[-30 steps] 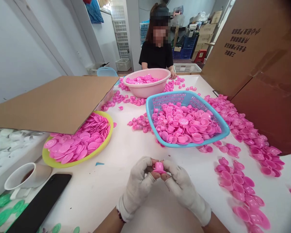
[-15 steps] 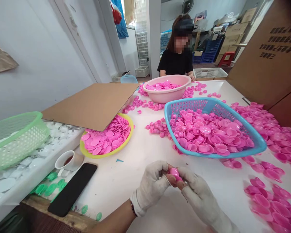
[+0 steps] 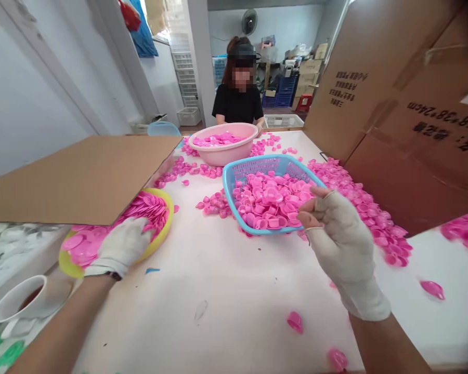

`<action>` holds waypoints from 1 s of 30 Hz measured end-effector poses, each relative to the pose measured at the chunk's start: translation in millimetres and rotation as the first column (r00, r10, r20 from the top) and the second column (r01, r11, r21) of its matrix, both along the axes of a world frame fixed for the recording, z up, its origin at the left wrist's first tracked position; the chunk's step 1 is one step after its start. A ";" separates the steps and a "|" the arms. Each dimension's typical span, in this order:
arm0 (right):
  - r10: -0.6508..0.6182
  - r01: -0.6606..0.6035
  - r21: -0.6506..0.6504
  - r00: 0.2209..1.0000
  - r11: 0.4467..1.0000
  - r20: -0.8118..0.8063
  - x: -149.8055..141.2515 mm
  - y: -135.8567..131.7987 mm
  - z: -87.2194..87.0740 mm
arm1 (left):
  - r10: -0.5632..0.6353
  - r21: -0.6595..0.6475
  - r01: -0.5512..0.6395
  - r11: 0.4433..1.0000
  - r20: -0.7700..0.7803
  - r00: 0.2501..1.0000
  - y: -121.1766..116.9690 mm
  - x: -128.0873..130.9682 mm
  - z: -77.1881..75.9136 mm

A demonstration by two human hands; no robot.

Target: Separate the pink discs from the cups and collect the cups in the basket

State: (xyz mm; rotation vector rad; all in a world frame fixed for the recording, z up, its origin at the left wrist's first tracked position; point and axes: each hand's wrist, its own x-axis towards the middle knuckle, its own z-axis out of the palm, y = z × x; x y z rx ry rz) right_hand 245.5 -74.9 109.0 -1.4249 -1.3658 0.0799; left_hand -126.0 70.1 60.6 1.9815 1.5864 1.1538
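The cardboard box [image 3: 398, 156] bears upside-down "58*38*24cm" and dark Chinese characters, mostly too small to read.

Pale wall [image 3: 42, 98] on your left. Ahead of you, fan [image 3: 249, 22] up high by back wall [image 3: 284, 23], red stool [image 3: 304, 103] near blue crates [image 3: 286, 91].

Open tabletop [image 3: 218, 291] lies between my hands, up to the blue basket [image 3: 242, 224]. The cardboard sheet [image 3: 81, 176] overhangs the yellow basin [image 3: 164, 241], blocking access from above; heaped pink cups [image 3: 368, 208] obstruct my right side.
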 end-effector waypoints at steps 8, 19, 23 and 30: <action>0.122 0.095 -0.485 0.910 0.869 0.397 48.5 -9.0 -87.9 | 0.147 0.294 -0.027 0.955 -0.393 0.908 -17.9 -9.8 -10.7; 0.091 0.140 -0.530 0.918 0.837 0.387 41.4 22.8 -143.1 | -0.153 -0.403 0.513 0.758 0.654 0.741 -88.0 138.3 -18.6; 0.291 -0.417 -0.574 0.908 0.705 -0.303 9.5 6.1 -120.4 | -0.142 -0.372 0.658 0.655 0.795 0.590 -100.6 158.9 -35.0; 0.358 -0.793 -0.273 0.514 0.544 -0.779 -58.4 -3.5 -93.5 | -0.157 -0.356 0.637 0.683 0.781 0.604 -112.3 160.3 -53.7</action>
